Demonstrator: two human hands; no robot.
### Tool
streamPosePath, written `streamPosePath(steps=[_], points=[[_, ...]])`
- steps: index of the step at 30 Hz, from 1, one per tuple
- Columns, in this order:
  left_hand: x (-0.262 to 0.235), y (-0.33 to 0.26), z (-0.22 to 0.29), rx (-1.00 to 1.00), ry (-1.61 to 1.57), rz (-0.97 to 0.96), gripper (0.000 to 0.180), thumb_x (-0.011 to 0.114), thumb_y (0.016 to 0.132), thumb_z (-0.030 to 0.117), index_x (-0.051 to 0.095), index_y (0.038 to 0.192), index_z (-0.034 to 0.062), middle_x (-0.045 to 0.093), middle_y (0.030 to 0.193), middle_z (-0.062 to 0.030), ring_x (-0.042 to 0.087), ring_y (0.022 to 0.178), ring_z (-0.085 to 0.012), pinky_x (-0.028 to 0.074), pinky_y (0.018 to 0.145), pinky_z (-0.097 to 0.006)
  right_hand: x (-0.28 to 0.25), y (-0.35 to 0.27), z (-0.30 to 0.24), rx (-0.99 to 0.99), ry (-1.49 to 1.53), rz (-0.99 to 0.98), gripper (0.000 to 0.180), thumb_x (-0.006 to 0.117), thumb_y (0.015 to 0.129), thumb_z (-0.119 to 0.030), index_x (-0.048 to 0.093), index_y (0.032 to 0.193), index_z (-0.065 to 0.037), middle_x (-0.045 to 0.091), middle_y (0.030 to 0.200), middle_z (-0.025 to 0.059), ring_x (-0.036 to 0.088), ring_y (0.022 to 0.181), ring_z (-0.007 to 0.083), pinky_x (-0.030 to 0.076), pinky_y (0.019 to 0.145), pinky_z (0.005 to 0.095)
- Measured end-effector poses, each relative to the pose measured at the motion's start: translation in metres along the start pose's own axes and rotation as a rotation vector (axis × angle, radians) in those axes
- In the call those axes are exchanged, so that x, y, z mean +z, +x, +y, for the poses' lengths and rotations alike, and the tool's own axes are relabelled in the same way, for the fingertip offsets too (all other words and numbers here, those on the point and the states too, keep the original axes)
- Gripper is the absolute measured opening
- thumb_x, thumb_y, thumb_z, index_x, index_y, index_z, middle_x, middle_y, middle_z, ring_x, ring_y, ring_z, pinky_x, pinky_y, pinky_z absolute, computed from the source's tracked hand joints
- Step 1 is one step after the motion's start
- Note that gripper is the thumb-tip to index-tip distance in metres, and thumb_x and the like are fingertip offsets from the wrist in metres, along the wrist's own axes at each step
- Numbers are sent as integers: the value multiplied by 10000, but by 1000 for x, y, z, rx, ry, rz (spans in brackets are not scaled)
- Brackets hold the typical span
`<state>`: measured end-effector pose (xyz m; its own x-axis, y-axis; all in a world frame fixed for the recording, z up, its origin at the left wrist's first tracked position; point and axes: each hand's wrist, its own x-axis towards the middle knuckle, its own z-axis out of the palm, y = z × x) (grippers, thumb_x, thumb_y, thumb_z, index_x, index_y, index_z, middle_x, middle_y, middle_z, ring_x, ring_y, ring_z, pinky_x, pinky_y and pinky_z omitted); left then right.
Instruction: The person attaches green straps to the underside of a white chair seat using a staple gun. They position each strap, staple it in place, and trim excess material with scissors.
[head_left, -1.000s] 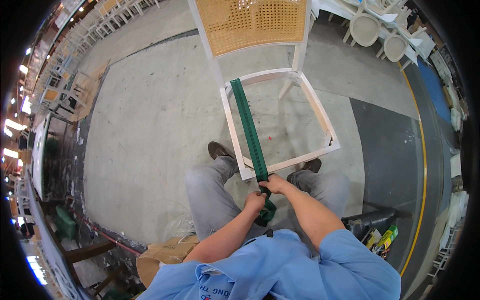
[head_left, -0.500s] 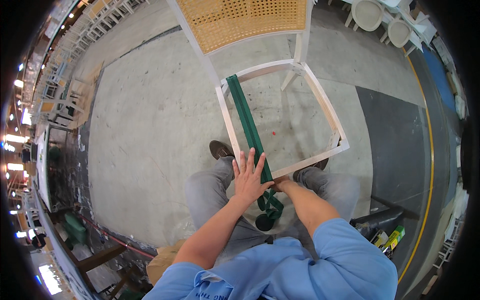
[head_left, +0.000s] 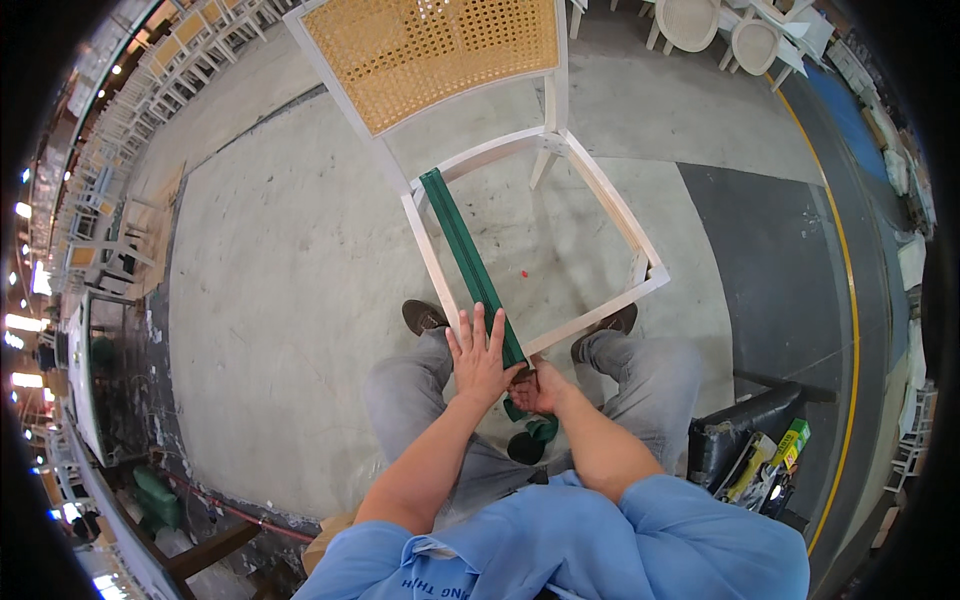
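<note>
A pale wooden chair frame [head_left: 596, 318] with an open seat stands before me, its woven cane back [head_left: 430, 55] away from me. A green webbing strap [head_left: 463, 240] runs along the left of the seat, from back rail to front rail. My left hand [head_left: 480, 367] lies on the strap's near end and the frame's front left corner, fingers spread. Just below the front rail, my right hand [head_left: 541, 388] is turned palm up, fingers curled at the strap where it bends down. A loose green length [head_left: 541, 430] hangs beneath, ending in a dark roll [head_left: 525, 448].
My knees flank the chair's front. On my right, a black padded seat [head_left: 722, 440] bears tools and a green and yellow box [head_left: 790, 442]. Rows of chairs [head_left: 180, 50] line the far left; round-seated white chairs [head_left: 688, 22] stand far right. A table [head_left: 88, 375] is at left.
My right hand has come out from under the front rail and turned palm up beside the strap. My left hand stays on the strap. The whole view has shifted, moving the chair leftward in it.
</note>
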<state>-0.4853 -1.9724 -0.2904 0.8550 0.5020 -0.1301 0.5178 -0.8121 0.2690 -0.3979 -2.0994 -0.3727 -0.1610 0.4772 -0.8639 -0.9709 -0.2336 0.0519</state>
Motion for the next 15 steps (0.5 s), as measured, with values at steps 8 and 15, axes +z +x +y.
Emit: streamPosePath(steps=[8,15], points=[[3,-1,-1,3,-28,2,1149,805,716,542,149,1597,207,94,1656,-164,76,1518,-412,100,1193,-624,92,-25,-22,-202,450,45,401,441,1013,-417,566,875,-61,573,730,95,535,615,245,425,544,400],[-11,1,-5,-3,-241,-33,1137,866,698,343,180,1582,143,123,1644,-189,116,1515,-404,126,1192,-605,102,26,-48,-189,430,33,336,422,994,-341,535,830,-70,528,672,90,491,558,242,397,507,401]])
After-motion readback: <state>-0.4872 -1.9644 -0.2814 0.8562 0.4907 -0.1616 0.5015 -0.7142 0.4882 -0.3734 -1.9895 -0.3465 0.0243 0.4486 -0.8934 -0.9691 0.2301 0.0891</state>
